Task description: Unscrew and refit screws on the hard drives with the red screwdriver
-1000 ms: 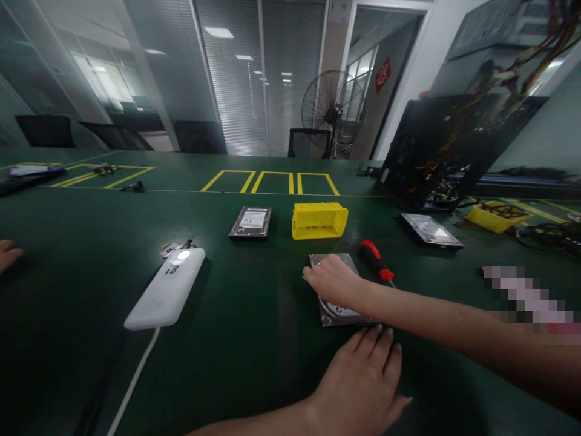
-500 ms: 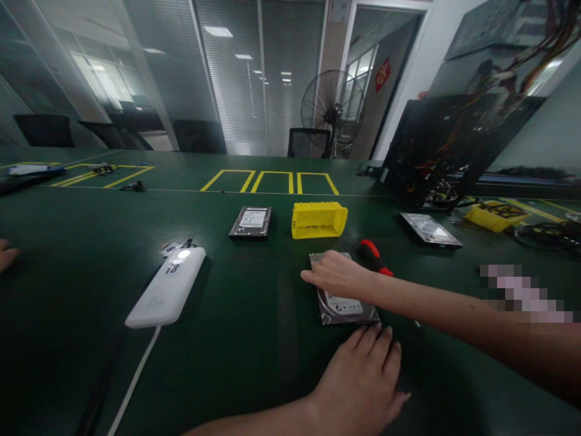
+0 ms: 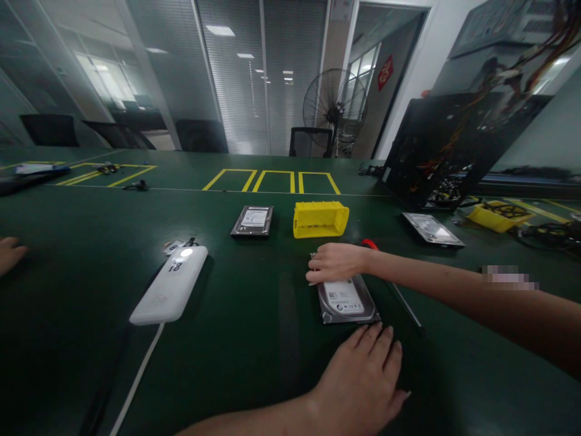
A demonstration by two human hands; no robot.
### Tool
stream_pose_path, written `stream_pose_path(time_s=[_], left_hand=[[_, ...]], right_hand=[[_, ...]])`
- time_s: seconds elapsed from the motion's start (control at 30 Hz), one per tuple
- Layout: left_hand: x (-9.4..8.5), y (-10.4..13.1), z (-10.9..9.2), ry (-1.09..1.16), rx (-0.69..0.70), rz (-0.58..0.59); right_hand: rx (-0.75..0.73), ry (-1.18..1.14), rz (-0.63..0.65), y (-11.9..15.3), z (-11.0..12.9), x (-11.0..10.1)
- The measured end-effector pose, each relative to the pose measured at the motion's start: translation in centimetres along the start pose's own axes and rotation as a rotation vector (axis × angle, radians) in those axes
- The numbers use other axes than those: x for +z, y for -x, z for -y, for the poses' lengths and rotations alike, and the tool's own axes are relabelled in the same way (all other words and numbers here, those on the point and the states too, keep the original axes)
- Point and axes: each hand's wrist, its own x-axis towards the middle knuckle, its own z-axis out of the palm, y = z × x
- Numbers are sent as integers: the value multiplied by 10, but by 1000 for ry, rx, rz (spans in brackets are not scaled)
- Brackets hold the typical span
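Observation:
A hard drive [image 3: 347, 300] lies label up in front of me. My right hand [image 3: 336, 264] is over its far end, fingers curled and close together, knuckles up; the fingertips and anything under them are hidden. Flat on the table just below the drive's near edge rests my left hand [image 3: 363, 372], its fingers stretched out and empty. Right of the drive is a screwdriver [image 3: 407, 306], its red handle mostly hidden behind my right wrist. Beyond the drive a yellow bin [image 3: 320, 220] lies on its side, opening towards me.
Another hard drive [image 3: 253, 221] lies left of the bin, and a third [image 3: 432, 230] to the right. A white power bank [image 3: 170, 287] with a cable is at left. Another person's hand [image 3: 11, 254] shows at the left edge. An open computer case [image 3: 449, 151] stands back right.
My right hand has turned and its fingers have curled over the drive's far end, with the forearm higher. More of the drive's label and the screwdriver's shaft show. The other person's hand moved slightly right.

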Motion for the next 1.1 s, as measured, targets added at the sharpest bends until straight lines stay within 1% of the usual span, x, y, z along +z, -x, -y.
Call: stream_pose_path(time_s=[0.1, 0.23, 0.3, 0.37, 0.5, 0.63, 0.83, 0.93, 1.0, 1.1], left_hand=[[0, -1, 0, -10, 2, -1], [2, -1, -2, -19, 5, -4], [3, -1, -2, -26, -1, -10], [4, -1, -2, -34, -7, -16], [4, -1, -3, -43, -8, -19], [4, -1, -2, -51, -1, -25], [5, 0, -2, -58, -4, -39], [5, 0, -2, -66, 7, -35], [5, -1, -2, -73, 11, -34], [4, -1, -2, -75, 12, -34]], right_hand=[[145, -82, -1, 0, 6, 1], [368, -136, 73, -6, 24, -11], [434, -127, 130, -11, 32, -19], [449, -102, 175, -15, 36, -24], [399, -74, 181, -13, 34, -22], [279, -40, 160, -5, 24, -13], [95, 49, 29, -2, 15, -4], [21, 78, -15, -1, 10, -3], [12, 77, -20, -1, 7, -2], [57, 29, -7, 0, 4, -4]])
